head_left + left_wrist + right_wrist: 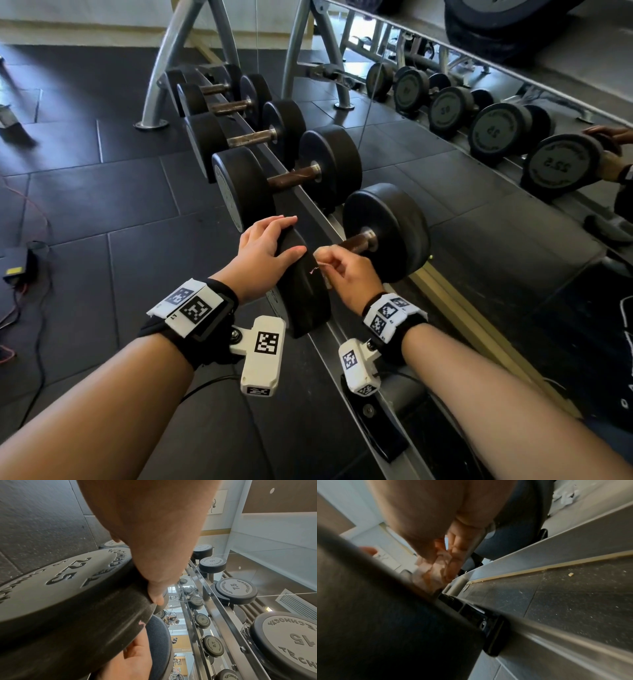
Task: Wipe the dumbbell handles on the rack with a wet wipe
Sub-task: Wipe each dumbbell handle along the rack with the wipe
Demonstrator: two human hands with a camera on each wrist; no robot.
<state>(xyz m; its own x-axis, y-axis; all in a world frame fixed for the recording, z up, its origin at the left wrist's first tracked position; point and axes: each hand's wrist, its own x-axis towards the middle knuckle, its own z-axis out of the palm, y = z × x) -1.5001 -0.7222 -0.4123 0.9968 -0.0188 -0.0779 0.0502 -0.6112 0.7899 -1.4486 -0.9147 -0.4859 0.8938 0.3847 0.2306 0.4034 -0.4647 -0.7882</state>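
The nearest black dumbbell lies across the rack rails, its near head [305, 294] stamped 22.5 [68, 574]. My left hand [267, 246] rests flat over the top of that head, fingers spread, with the thumb tip [156, 599] pressing on the rim. My right hand [346, 274] is just behind the head at the near end of the brown metal handle [356, 242]. It pinches a crumpled pale wet wipe [433, 573] between thumb and curled fingers. The part of the handle under the hand is hidden. The far head [390, 233] stands free.
Several more dumbbells [294, 174] line the rack toward the back, with rusty-looking handles. A mirror [496, 130] on the right reflects them. The steel rail [556, 632] runs under my right wrist. An upper tier of lighter dumbbells [235, 589] hangs above. Cables [20, 274] lie on the floor at left.
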